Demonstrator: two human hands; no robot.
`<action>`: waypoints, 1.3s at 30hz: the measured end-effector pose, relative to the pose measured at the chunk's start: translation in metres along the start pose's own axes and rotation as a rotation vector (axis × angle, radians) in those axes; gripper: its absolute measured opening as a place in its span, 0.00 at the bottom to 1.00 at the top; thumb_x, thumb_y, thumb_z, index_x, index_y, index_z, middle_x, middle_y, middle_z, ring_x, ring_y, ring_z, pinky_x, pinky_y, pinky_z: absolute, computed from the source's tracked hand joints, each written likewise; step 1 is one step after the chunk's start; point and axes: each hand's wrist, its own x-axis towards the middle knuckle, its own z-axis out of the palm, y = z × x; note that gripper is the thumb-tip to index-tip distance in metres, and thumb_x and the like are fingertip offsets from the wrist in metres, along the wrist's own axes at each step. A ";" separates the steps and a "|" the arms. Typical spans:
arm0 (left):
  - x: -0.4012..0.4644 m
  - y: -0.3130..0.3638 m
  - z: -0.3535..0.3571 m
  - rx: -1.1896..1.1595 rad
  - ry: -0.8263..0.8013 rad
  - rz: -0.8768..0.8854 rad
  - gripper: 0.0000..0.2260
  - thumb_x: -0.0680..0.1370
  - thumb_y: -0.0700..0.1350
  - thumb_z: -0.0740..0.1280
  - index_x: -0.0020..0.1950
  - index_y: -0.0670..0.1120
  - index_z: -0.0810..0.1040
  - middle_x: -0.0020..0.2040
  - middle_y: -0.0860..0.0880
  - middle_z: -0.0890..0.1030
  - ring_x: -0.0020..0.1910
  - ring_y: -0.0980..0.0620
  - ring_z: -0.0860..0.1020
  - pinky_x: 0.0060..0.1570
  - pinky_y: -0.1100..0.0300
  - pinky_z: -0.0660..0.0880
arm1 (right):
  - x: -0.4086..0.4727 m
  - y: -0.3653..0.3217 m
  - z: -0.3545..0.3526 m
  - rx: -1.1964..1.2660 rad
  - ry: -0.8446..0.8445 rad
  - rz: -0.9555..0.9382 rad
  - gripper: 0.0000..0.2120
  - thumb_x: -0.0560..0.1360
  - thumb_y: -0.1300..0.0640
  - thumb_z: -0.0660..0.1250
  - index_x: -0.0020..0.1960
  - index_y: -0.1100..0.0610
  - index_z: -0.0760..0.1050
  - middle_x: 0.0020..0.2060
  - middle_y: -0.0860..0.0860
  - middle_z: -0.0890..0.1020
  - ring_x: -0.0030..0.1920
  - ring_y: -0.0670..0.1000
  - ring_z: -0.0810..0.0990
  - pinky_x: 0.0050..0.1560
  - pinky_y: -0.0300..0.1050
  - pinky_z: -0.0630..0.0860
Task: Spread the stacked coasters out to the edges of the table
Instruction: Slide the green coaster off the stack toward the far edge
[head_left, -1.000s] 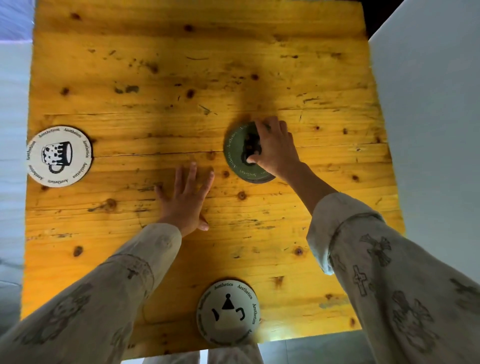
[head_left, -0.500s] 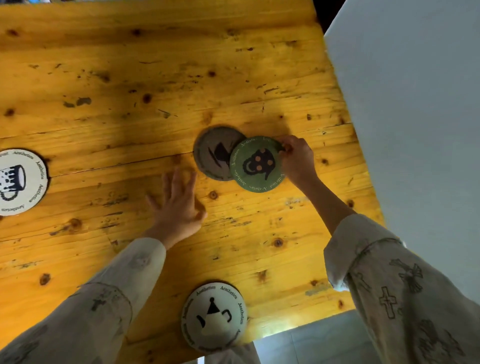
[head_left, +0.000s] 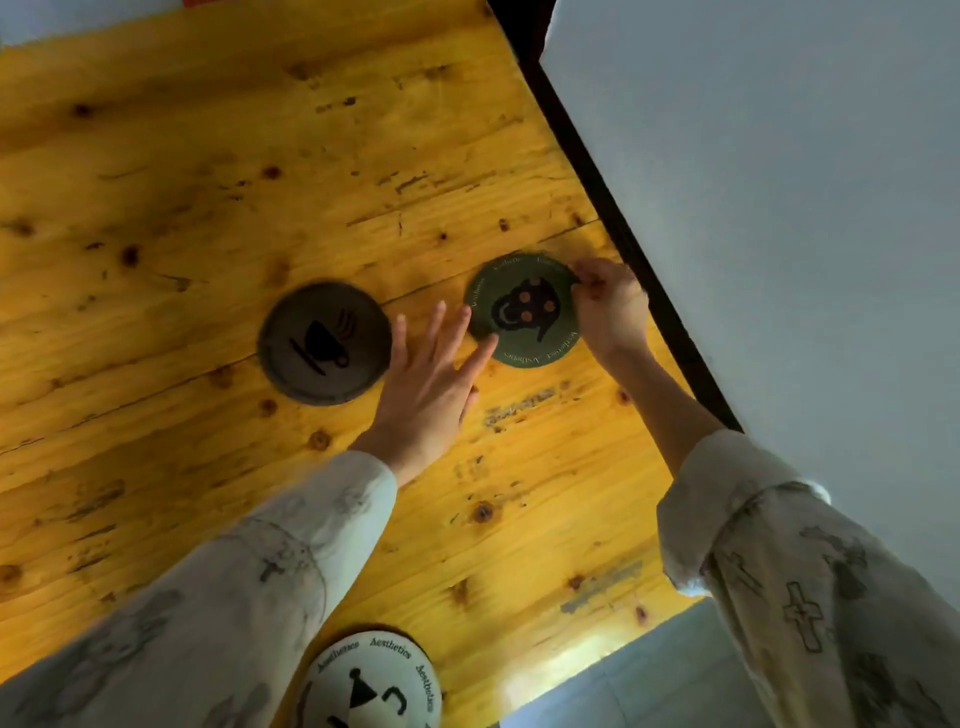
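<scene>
Pinching the green coaster (head_left: 524, 310) by its rim, the right hand (head_left: 609, 306) grips it near the surface's (head_left: 156, 208) right edge; the left hand (head_left: 427, 387) lies released, fingertips (head_left: 488, 344) touching that coaster.

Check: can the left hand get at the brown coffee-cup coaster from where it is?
Probably yes. The left hand lies flat just right of the brown coaster, fingers open, with only bare table between them.

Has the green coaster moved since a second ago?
Yes. The green coaster has slid right across the table, off the dark cup coaster, now clear of it and near the right edge, right hand on its rim.
</scene>
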 end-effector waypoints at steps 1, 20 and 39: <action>0.002 0.000 0.000 -0.003 0.007 -0.005 0.28 0.77 0.50 0.59 0.73 0.52 0.51 0.77 0.41 0.49 0.75 0.40 0.45 0.70 0.36 0.41 | -0.006 -0.001 0.001 -0.006 0.007 -0.038 0.16 0.74 0.65 0.60 0.61 0.61 0.75 0.59 0.61 0.77 0.58 0.60 0.76 0.58 0.48 0.72; 0.066 0.013 -0.010 -0.194 0.072 -0.115 0.27 0.75 0.56 0.61 0.71 0.48 0.60 0.75 0.41 0.55 0.73 0.41 0.58 0.73 0.43 0.53 | -0.016 0.041 -0.008 -0.419 -0.174 -0.394 0.27 0.75 0.49 0.63 0.70 0.59 0.64 0.73 0.60 0.62 0.74 0.59 0.59 0.76 0.55 0.53; 0.105 0.015 -0.012 -0.261 0.099 -0.140 0.27 0.75 0.54 0.62 0.71 0.49 0.60 0.76 0.42 0.52 0.75 0.45 0.50 0.73 0.43 0.47 | 0.016 0.037 -0.011 -0.368 -0.171 -0.312 0.25 0.76 0.51 0.62 0.70 0.57 0.63 0.73 0.58 0.61 0.72 0.59 0.63 0.68 0.57 0.69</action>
